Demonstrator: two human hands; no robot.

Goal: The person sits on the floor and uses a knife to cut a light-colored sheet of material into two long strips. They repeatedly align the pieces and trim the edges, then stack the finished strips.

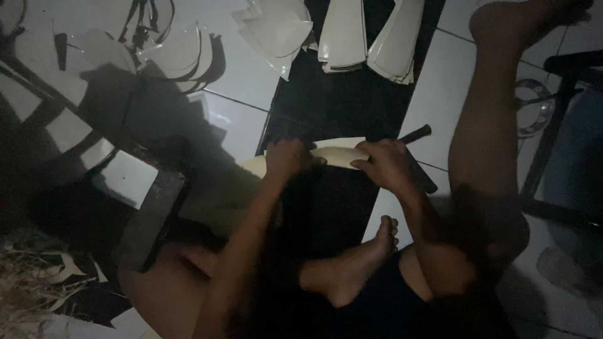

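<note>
My left hand [287, 158] and my right hand [384, 164] both grip a pale cream curved piece [336, 154] that lies across a long black board [339, 107] on the floor. The left hand holds its left end, the right hand its right end. A dark handle [416, 134] sticks out just beyond my right hand; what it belongs to is hidden. My bare foot [352, 267] rests on the board below the hands, and my other leg [487, 125] stretches out at the right.
Stacks of pale curved cut pieces [342, 34] lie at the board's far end, more of them [179, 53] at upper left. A dark block [151, 220] sits at left, straw-like shavings [28, 282] at lower left, a dark chair frame [562, 125] at right. White floor tiles [239, 81] all round.
</note>
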